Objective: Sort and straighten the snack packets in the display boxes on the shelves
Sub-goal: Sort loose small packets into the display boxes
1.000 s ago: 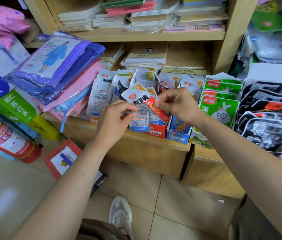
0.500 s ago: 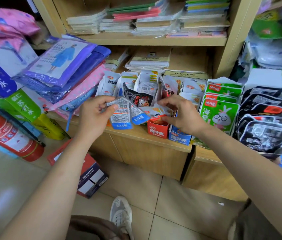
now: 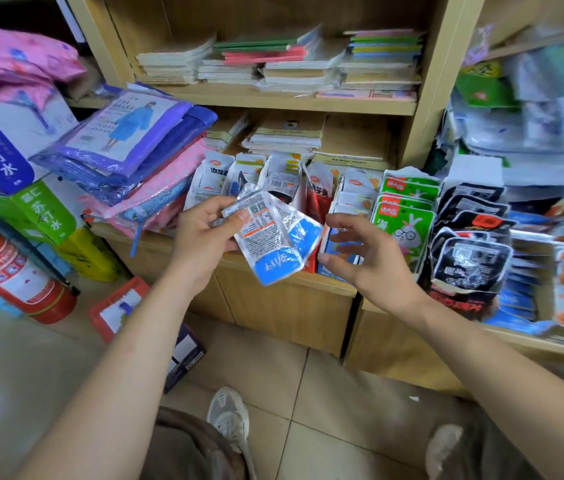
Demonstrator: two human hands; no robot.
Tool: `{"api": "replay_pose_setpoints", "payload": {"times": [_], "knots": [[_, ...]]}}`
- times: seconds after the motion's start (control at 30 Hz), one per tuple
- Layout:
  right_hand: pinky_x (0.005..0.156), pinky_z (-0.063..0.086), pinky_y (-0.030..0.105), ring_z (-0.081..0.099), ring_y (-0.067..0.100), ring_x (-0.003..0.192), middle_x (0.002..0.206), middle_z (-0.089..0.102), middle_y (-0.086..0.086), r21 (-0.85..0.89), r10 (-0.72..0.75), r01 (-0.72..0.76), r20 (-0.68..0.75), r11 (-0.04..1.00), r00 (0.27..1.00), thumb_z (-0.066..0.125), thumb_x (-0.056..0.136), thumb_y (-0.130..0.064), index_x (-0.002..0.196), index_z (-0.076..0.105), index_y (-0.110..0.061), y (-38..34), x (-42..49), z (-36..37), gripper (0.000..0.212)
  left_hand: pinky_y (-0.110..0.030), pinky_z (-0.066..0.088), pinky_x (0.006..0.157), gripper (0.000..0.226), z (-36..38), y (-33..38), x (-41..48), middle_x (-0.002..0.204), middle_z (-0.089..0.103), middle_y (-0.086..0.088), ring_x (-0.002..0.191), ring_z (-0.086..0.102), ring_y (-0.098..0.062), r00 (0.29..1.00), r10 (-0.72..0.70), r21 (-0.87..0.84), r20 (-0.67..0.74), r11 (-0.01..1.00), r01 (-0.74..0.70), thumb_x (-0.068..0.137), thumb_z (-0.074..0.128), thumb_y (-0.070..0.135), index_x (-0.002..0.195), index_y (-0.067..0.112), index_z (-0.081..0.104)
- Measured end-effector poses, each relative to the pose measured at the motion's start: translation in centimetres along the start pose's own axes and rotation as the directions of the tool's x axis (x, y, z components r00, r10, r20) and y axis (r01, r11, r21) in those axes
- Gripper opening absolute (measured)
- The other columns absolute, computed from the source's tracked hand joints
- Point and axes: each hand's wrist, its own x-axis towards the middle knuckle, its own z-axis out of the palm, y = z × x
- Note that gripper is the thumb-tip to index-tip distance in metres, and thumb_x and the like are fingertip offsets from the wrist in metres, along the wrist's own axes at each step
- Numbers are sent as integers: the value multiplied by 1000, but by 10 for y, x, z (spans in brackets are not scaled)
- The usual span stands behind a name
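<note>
Packets lifted clear, right hand let go.
Left hand [image 3: 201, 237] pinches a fan of blue-and-white snack packets [image 3: 273, 247], backs showing, just above the shelf ledge [image 3: 294, 284] in front of the display boxes. Right hand [image 3: 370, 265], down among the boxed packets half a second ago, now hovers empty, fingers spread, before the blue display box [image 3: 339, 242]. Probably squaring the fan next, then reslotting.
</note>
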Motion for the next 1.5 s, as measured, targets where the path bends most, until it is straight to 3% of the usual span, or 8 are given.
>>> {"api": "replay_pose_setpoints", "payload": {"times": [0.37, 0.57, 0.67, 0.77, 1.0, 1.1, 1.27, 1.5], "knots": [[76, 59, 38, 71, 23, 87, 104, 74, 17, 431, 277, -247, -8, 868, 961, 79, 76, 7, 117, 64, -4, -1, -75, -25, 45, -48, 62, 76, 14, 73, -12, -73, 100, 74, -16, 87, 72, -21, 987, -155, -9, 47, 988, 155, 94, 68, 10, 108, 4, 69], [74, 61, 35, 71, 23, 88, 96, 76, 9, 598, 459, -347, -38, 722, 888, 70, 84, 6, 105, 70, -9, 3, -109, -59, 25, -17, 51, 83, 46, 93, -14, -87, 110, 67, 2, 95, 64, 3, 970, 176, 256, 168, 942, -215, 81, 84, 18, 122, 19, 65], [66, 58, 34, 70, 27, 87, 95, 74, 16, 577, 598, -470, -39, 668, 801, 71, 86, 2, 106, 68, -7, 7, -123, -77, 22, -29, 44, 101, 49, 101, -13, -96, 125, 62, 0, 118, 58, -14, 758, 465, 331, 457, 702, -630, 77, 82, 30, 122, 16, 70], [59, 56, 32, 69, 22, 75, 96, 71, 21, 607, 688, -545, -3, 578, 726, 70, 87, 1, 107, 66, -7, 8, -134, -94, 22, -37, 41, 107, 58, 115, -15, -103, 132, 62, 2, 125, 55, -23, 529, 511, 283, 678, 482, -829, 73, 86, 34, 126, 16, 70], [44, 48, 16, 62, 9, 59, 79, 70, 10, 647, 756, -630, 123, 430, 643, 64, 91, -3, 107, 70, -4, 7, -156, -126, 17, -39, 57, 80, 34, 148, -40, -101, 109, 74, 1, 94, 70, -20, 393, 617, 173, 682, 386, -906, 79, 84, 3, 111, 13, 77], [45, 52, 19, 66, 16, 56, 77, 71, 16, 667, 784, -645, 145, 373, 604, 61, 96, -16, 108, 67, -4, 3, -157, -133, 18, -35, 57, 68, 14, 154, -42, -101, 92, 76, 1, 78, 70, -16, 442, 644, 184, 625, 429, -884, 84, 82, 13, 99, 10, 79], [52, 54, 29, 65, 24, 62, 77, 69, 15, 599, 822, -660, 5, 453, 569, 56, 99, -43, 95, 63, -12, 7, -157, -144, 32, -36, 57, 64, 14, 163, -41, -104, 87, 75, 12, 72, 69, -19, 742, 370, 224, 559, 794, -565, 84, 77, 26, 98, 26, 77], [88, 58, 41, 70, 28, 104, 112, 73, 10, 579, 589, -406, -163, 707, 792, 76, 83, -24, 120, 65, -11, 9, -160, -146, 40, -20, 55, 71, 23, 188, -33, -106, 92, 78, 4, 83, 73, -8, 816, 81, 46, 572, 990, -131, 86, 74, -1, 97, 19, 74]]}}
